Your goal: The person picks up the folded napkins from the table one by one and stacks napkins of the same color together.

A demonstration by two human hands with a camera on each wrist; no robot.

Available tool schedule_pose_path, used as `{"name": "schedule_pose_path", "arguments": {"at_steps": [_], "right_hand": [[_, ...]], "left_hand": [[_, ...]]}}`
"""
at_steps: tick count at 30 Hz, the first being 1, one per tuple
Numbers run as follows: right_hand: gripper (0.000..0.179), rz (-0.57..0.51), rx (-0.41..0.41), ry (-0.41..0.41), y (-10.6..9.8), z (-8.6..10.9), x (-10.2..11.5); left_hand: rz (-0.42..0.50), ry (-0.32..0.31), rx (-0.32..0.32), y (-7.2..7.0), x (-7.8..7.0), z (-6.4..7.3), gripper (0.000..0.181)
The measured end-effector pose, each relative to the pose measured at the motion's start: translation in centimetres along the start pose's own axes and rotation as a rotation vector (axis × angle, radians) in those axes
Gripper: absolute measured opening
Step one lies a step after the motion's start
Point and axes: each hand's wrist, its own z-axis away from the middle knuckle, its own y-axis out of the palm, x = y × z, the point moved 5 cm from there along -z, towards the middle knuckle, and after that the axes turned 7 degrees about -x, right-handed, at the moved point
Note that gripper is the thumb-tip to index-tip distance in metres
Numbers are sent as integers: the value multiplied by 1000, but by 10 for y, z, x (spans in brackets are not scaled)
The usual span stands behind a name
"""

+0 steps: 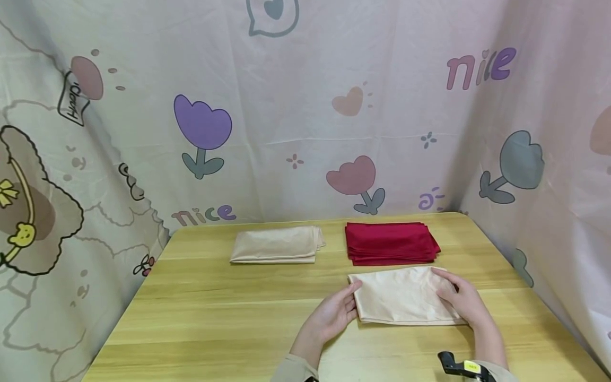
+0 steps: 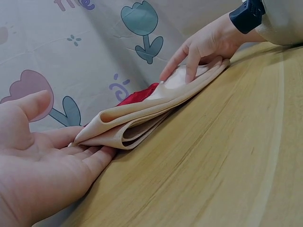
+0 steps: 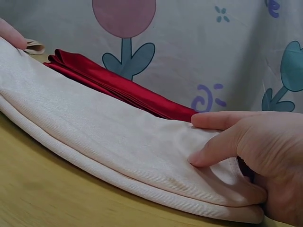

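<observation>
A folded cream cloth (image 1: 406, 297) lies on the table between the two hands, its layered folds showing at the left end in the left wrist view. My left hand (image 1: 331, 315) is at that end; its fingers touch the edge while the thumb stands apart from the cloth. Around the opposite end, my right hand (image 1: 465, 301) holds the cloth, with the thumb on top and the index finger along the far edge. The right hand's other fingers are mostly hidden.
A folded red cloth (image 1: 391, 244) lies just behind the cream one. Farther left at the back is another folded beige cloth (image 1: 277, 245). The wooden table (image 1: 215, 313) meets a patterned curtain (image 1: 286, 175) at its back and sides.
</observation>
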Motion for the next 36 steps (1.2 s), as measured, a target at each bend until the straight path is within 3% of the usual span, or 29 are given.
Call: {"name": "schedule_pose_path", "arguments": {"at_steps": [14, 20, 23, 29, 32, 36], "right_hand": [[47, -46, -15, 7, -2, -2, 10], [46, -82, -15, -12, -2, -3, 10], [45, -100, -18, -12, -2, -2, 9], [42, -62, -61, -53, -4, 1, 9], [42, -39, -70, -56, -4, 0, 10], [44, -83, -48, -33, -1, -1, 10]], "left_hand": [[-23, 8, 19, 3, -3, 0, 60], [-152, 63, 14, 7, -4, 1, 64], [-261, 106, -38, 9, -5, 2, 61], [-548, 221, -215, 11, -6, 1, 48], [-633, 259, -264, 11, -5, 0, 46], [-664, 286, -283, 11, -3, 0, 45]]}}
